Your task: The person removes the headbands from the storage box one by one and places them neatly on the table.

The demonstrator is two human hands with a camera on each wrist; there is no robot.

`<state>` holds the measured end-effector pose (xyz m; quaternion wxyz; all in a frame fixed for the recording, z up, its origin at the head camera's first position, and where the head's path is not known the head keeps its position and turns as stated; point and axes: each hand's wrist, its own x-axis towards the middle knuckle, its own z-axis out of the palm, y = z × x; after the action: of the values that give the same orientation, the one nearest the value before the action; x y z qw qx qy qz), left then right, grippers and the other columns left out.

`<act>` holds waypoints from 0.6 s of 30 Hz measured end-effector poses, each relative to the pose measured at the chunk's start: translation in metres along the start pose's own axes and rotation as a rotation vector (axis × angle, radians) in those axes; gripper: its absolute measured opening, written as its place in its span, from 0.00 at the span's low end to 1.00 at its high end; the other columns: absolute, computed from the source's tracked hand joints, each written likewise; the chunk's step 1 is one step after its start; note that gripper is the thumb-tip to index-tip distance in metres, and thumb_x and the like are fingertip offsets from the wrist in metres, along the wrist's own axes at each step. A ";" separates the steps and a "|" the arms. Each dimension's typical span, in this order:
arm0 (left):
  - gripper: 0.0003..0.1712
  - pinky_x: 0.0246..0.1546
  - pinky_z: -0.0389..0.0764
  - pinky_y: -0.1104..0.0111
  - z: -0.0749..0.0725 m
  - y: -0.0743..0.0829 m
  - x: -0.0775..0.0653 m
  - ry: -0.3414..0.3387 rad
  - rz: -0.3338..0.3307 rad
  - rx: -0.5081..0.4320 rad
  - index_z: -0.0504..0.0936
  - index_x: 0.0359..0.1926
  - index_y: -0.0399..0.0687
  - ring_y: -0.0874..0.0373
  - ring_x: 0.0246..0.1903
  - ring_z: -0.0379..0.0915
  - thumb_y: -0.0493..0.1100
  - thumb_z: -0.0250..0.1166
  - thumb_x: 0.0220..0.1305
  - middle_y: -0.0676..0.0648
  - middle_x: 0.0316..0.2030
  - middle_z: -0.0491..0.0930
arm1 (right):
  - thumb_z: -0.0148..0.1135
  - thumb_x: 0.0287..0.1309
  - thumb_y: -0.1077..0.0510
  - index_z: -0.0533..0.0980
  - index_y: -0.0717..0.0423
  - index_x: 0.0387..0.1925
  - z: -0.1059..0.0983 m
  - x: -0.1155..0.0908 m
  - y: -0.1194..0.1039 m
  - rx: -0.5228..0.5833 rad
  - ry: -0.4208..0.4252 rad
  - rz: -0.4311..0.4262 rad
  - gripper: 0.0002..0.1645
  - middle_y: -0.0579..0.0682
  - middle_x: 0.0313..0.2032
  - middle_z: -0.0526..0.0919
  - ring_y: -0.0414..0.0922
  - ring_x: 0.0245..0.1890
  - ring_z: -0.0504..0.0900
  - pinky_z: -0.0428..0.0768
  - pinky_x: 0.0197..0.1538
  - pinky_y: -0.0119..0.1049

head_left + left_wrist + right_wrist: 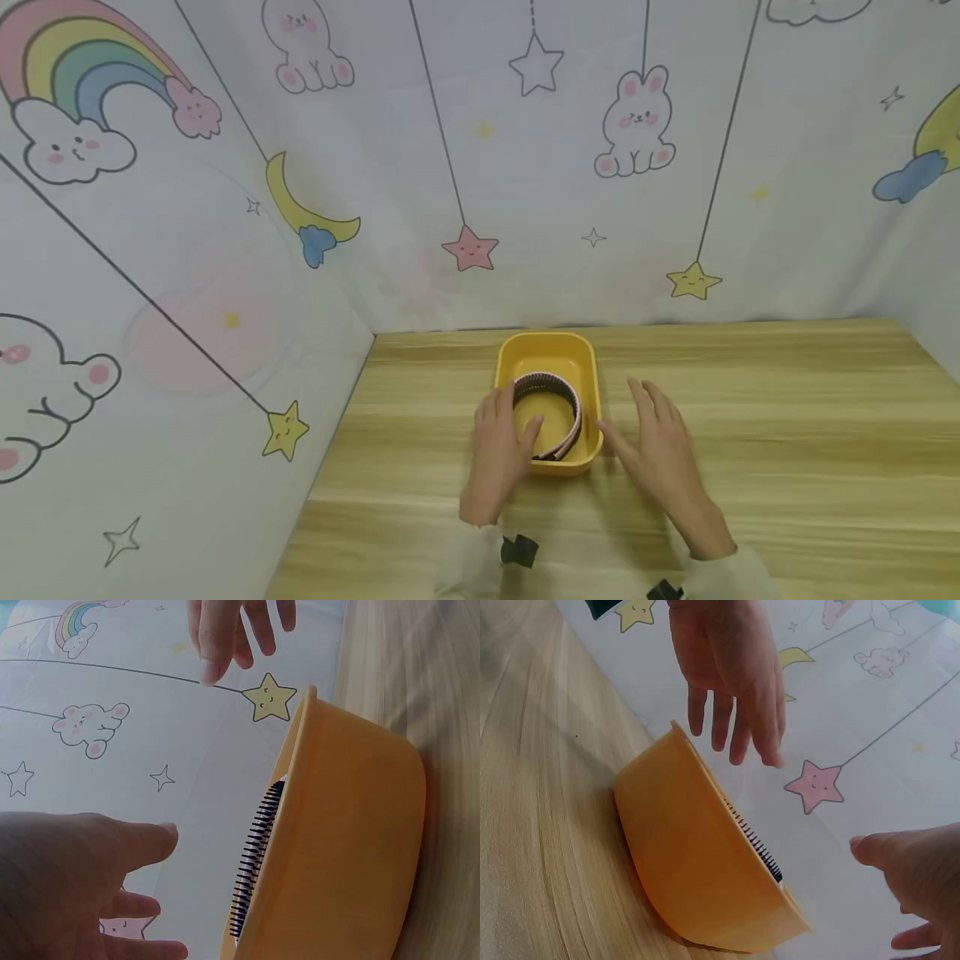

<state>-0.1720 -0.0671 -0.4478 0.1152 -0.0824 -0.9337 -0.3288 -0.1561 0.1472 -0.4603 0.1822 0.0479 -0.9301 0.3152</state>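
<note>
A yellow plastic basin (551,343) sits on the wooden table. Inside it lies a curved hair band (577,408) with a pale pink edge and dark teeth, its ends meeting near the front. In both wrist views, a row of black comb-like teeth (257,859) shows just over the rim. My left hand (498,450) hovers at the left rim, thumb and fingers spread and holding nothing. On the other side, my right hand (663,457) hangs in the air with loosely extended fingers, its thumb near the right rim and nothing in its grasp.
The wooden tabletop (795,433) extends to both sides of the basin. A white cloth backdrop (540,192) with printed rabbits, stars and a rainbow stands behind and to the left. Dark straps (519,551) show at the sleeves.
</note>
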 end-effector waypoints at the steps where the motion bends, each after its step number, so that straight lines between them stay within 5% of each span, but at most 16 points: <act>1: 0.35 0.62 0.65 0.48 -0.001 -0.001 0.000 0.013 -0.003 -0.009 0.62 0.68 0.37 0.38 0.64 0.57 0.48 0.61 0.65 0.32 0.63 0.64 | 0.62 0.58 0.43 0.59 0.61 0.69 0.001 0.002 0.000 0.032 0.013 -0.005 0.45 0.68 0.65 0.62 0.67 0.64 0.60 0.63 0.59 0.67; 8: 0.27 0.54 0.72 0.51 -0.001 -0.012 0.001 0.076 -0.027 0.000 0.66 0.63 0.31 0.38 0.54 0.66 0.32 0.59 0.63 0.33 0.54 0.70 | 0.66 0.57 0.52 0.63 0.66 0.64 0.010 0.016 0.002 0.247 0.054 0.007 0.39 0.66 0.58 0.69 0.62 0.56 0.71 0.72 0.56 0.59; 18: 0.29 0.52 0.75 0.53 -0.001 -0.021 0.004 0.056 -0.146 0.000 0.69 0.60 0.29 0.40 0.48 0.71 0.22 0.56 0.53 0.33 0.48 0.72 | 0.66 0.57 0.52 0.64 0.64 0.63 0.022 0.031 0.004 0.389 0.008 0.028 0.37 0.65 0.57 0.71 0.60 0.54 0.73 0.74 0.57 0.54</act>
<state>-0.1803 -0.0835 -0.4586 0.1170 -0.0051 -0.9337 -0.3385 -0.1924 0.1374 -0.4671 0.1687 0.0681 -0.8516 0.4916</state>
